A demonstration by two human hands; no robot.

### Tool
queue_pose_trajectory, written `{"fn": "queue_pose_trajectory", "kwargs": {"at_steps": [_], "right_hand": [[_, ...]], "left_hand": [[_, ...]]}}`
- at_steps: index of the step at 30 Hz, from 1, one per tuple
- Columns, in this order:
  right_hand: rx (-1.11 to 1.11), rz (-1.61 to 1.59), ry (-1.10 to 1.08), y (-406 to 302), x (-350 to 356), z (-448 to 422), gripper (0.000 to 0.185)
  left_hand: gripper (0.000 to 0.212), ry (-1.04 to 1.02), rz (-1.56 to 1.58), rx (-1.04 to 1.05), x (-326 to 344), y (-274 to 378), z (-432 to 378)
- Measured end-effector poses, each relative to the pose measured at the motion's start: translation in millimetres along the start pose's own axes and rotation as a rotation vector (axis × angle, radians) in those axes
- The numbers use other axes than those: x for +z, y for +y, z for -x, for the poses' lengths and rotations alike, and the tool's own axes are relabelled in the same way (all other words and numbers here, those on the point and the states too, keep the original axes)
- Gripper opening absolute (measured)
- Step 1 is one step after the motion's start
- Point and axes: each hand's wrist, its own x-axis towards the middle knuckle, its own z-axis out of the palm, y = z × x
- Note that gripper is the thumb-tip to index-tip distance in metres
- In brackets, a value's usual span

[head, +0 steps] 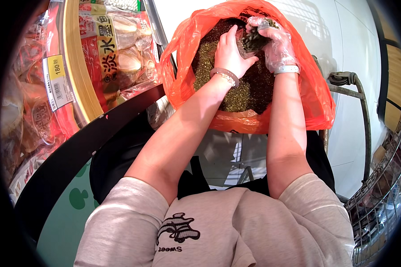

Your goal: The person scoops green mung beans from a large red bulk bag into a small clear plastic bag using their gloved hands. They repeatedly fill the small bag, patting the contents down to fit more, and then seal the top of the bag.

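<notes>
A large red plastic bag [187,40] stands wide open before me, holding many small beans or grains, greenish ones [235,96] at the left and dark reddish ones [262,88] at the right. Over its far part, my right hand [279,43] wears a clear plastic glove and holds a clump of green beans [254,40], seemingly in clear plastic. My left hand [230,53] is bare, its fingers spread against the left side of that clear plastic; whether it grips the plastic is not plain.
Packaged foods [123,50] fill a display case with a black edge [97,143] and a price tag [57,78] at the left. A metal cart frame with a caster [342,78] stands at the right, beside a wire basket [381,193] holding packages. White floor tiles [351,133] show between.
</notes>
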Motion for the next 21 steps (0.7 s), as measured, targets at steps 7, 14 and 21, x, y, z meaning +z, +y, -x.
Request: {"fn": "queue_pose_trajectory", "kwargs": {"at_steps": [7, 14, 21], "right_hand": [[-0.048, 0.099, 0.023, 0, 0, 0, 0.028], [0.003, 0.154, -0.119, -7, -5, 1, 0.038], [0.384, 0.609, 0.024, 15, -18, 1, 0.057]], "left_hand": [[0.096, 0.013, -0.020, 0.001, 0, -1, 0], [0.097, 0.007, -0.026, -0.021, -1, 0, -1], [0.095, 0.061, -0.025, -0.070, -3, -11, 0]]}}
